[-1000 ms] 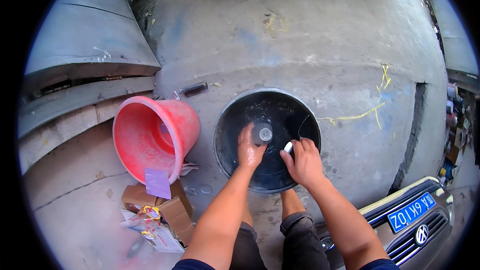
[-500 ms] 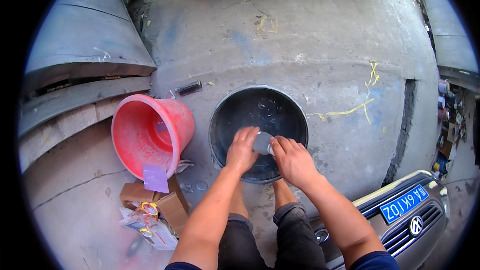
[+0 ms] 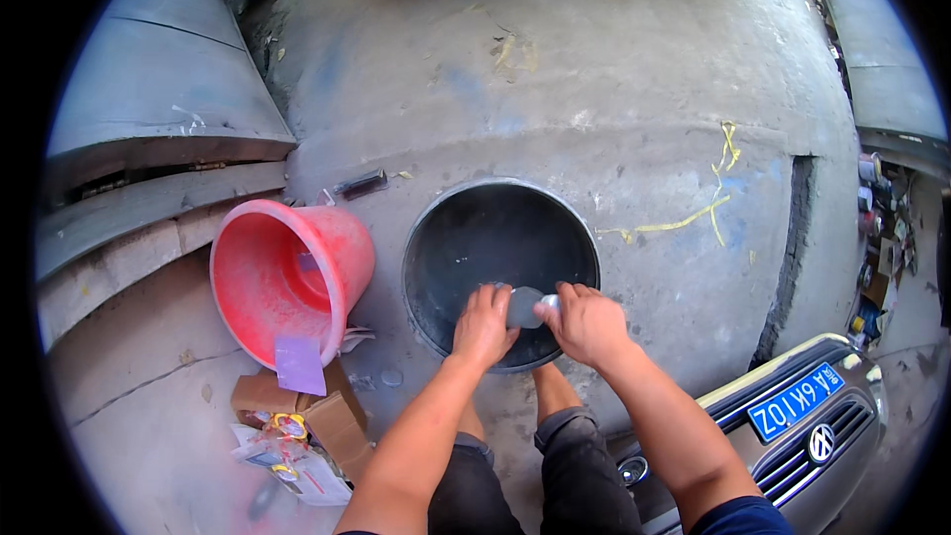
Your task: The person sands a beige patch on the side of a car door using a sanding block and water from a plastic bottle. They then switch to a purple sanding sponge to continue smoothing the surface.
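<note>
Over the near part of a round black tub (image 3: pixel 507 216), both hands hold a small translucent bottle-like container that lies on its side (image 3: pixel 523 308). My left hand (image 3: pixel 482 329) closes round its left end, fingers toward the tub. At the other end my right hand (image 3: pixel 587 325) grips a whitish, shiny neck or cap, thumb and fingers pinching it. What part of the container lies under the left fingers is hidden. The dark inside of the tub shows some small light specks, and I cannot tell how deep any liquid is.
Left of the tub a red bucket (image 3: pixel 359 248) lies tipped, a purple sheet (image 3: pixel 300 365) at its rim. Below it sits an opened cardboard box (image 3: pixel 339 428). A car front (image 3: pixel 842 436) stands at the lower right. Yellow tape (image 3: pixel 674 226) lies on the concrete floor.
The view has shifted slightly. Both hands and the container have come nearer the tub's near edge. My right hand has turned, with its thumb now showing on the container's whitish end.
</note>
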Tool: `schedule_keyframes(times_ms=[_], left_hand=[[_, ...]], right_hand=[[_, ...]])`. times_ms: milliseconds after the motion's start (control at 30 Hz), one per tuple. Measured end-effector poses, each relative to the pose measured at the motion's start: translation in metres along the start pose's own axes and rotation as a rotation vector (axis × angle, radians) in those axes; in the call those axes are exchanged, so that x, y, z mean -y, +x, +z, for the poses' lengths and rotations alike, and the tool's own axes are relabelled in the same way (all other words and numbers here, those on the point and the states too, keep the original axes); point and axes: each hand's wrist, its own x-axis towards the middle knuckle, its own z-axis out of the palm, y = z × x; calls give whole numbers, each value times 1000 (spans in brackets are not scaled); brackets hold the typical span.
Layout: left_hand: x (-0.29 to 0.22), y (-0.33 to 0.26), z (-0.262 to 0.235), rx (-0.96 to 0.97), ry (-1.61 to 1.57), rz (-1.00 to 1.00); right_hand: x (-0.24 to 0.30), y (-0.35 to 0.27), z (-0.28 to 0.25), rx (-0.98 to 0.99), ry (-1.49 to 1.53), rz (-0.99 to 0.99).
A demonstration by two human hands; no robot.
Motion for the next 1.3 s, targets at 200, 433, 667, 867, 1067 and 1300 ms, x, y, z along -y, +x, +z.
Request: schedule_keyframes(times_ms=[200,433,667,867,1067,1300], left_hand=[[8,8,11,80,-41,78],[29,32,14,430,-114,86],[21,154,68,416,106,-265],[74,194,128,673,570,-11],[-6,122,60,-325,-125,-74],[-22,0,-77,-599,-46,-47]], right_hand=[[-5,-10,20,48,22,-97],[-19,-19,34,50,55,-120],[-44,-20,52,-62,63,-280],[-38,-16,70,-176,94,-354],[-44,-22,81,-259,50,-313],[-21,-20,74,-221,3,-261]])
